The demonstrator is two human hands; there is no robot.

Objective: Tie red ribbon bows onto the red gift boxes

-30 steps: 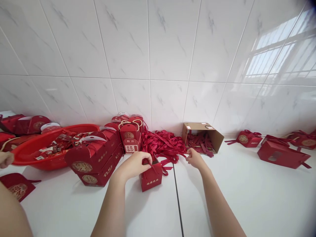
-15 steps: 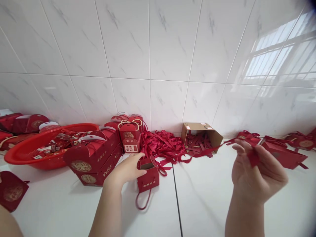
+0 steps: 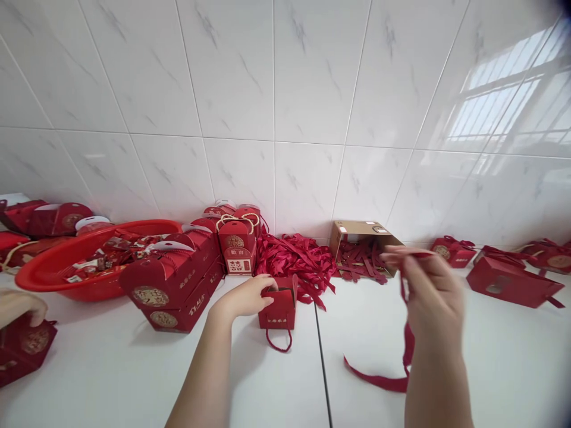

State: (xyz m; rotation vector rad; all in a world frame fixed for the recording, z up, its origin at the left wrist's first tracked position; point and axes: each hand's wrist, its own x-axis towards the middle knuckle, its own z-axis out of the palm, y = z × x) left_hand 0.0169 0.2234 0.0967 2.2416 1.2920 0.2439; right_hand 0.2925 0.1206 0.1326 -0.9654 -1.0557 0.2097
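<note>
Pinching a ribbon [image 3: 408,343] in the right hand [image 3: 432,291], lower right of the frame; letting it hang, no longer stretched from the pile [image 3: 297,261] mid-frame as half a second ago; gripping the open box [image 3: 277,314] by its left rim with the left hand [image 3: 250,296], lower centre; showing more of a co-worker's hand [image 3: 22,306], far left.

Blurred in our view, the right hand [image 3: 430,288] hides part of the red ribbon [image 3: 379,381] it holds and a corner of the cardboard box [image 3: 361,227] behind. We cannot see every fingertip of the left hand [image 3: 248,296] at the small gift box [image 3: 279,314]. A co-worker's hand [image 3: 20,306] and the red carton [image 3: 36,345] beneath are cut off at left. Stacked boxes [image 3: 163,292] mask the basin's [image 3: 80,292] right end; we find some gold lettering [image 3: 196,307] too small to read.
</note>
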